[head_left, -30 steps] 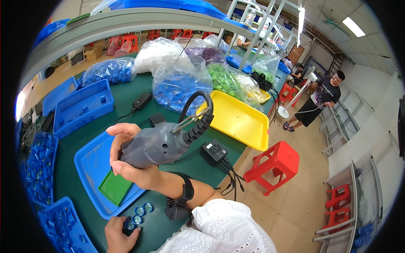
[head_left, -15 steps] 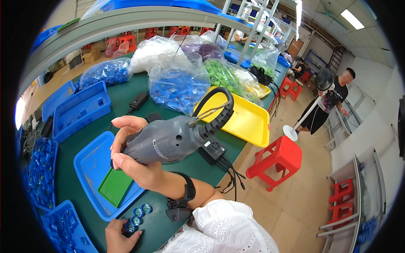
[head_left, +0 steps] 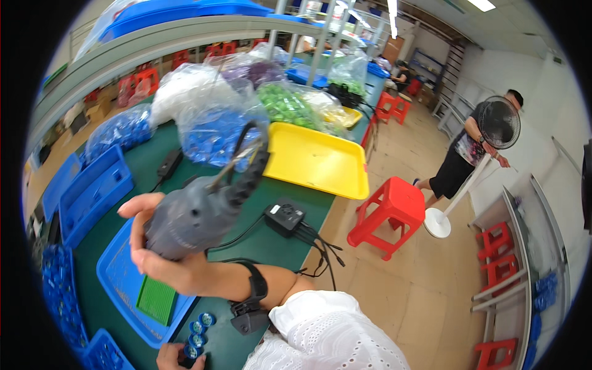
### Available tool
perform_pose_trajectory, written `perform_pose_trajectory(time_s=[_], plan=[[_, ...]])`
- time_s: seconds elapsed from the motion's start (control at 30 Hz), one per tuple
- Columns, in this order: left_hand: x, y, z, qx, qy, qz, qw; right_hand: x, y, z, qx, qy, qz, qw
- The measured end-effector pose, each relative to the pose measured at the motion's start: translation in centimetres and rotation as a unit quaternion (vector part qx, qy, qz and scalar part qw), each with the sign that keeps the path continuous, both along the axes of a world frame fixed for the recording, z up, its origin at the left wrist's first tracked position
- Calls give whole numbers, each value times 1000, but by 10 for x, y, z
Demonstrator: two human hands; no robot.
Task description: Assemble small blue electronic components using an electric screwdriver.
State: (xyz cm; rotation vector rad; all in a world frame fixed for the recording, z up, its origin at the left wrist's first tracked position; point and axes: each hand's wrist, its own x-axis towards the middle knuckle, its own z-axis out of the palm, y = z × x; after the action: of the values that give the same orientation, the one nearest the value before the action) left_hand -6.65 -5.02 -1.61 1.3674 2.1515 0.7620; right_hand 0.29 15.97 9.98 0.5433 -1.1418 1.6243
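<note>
My right hand (head_left: 161, 262) is closed around a grey electric screwdriver (head_left: 196, 217), held up above the green table (head_left: 262, 246). A black coiled cable (head_left: 250, 168) loops from the tool's upper end. A black strap (head_left: 251, 296) sits on that forearm. My left hand (head_left: 172, 358) shows only partly at the bottom edge, its fingers at a short row of small blue round parts (head_left: 198, 330) on the table. Whether it grips one is unclear. A blue tray (head_left: 117, 277) with a green pad (head_left: 157, 300) lies under the tool.
A yellow tray (head_left: 317, 160), a black power adapter (head_left: 285, 217) with cables, blue crates (head_left: 92, 188) and bags of coloured parts (head_left: 213, 126) fill the table. A red stool (head_left: 388, 213) stands beside it. Further right a person (head_left: 472, 148) holds a standing fan (head_left: 498, 123).
The screwdriver has moved left and tilted more upright in my right hand. The view has swung toward the aisle. The person in the background now holds the fan head higher.
</note>
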Motion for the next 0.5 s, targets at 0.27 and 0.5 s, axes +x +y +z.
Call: perform_pose_trajectory(time_s=[0.27, 0.5], plan=[[23, 11, 27, 48, 30, -1, 998, -10, 12, 5, 69, 162, -9, 984], [31, -1, 42, 51, 43, 30, 997, 11, 1, 7, -39, -56, 10, 998]])
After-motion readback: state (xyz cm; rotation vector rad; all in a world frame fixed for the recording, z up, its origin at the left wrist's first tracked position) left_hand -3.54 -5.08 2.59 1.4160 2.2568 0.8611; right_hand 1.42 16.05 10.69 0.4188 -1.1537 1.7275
